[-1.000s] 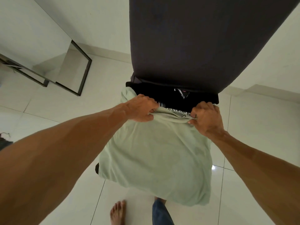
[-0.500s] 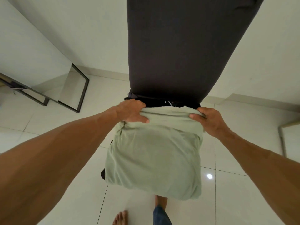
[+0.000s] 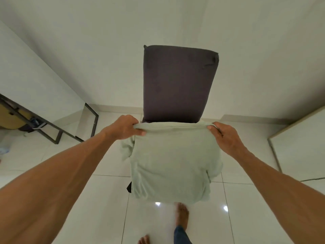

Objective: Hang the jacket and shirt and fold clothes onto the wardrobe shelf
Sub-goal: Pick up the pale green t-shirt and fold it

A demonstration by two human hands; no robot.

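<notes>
Above a glossy tiled floor (image 3: 84,194), a person holds a pale green shirt (image 3: 172,164) by its far edge. The left hand (image 3: 126,127) and right hand (image 3: 226,136) each close a grip on 1 of its 2 corners, fingers curled over the fabric. The shirt's long axis runs from that edge back toward a bare foot (image 3: 182,215). A dark grey panel (image 3: 177,83) rises just beyond the held edge. Open floor lies on both sides, and a black frame (image 3: 58,136) stands well left.
</notes>
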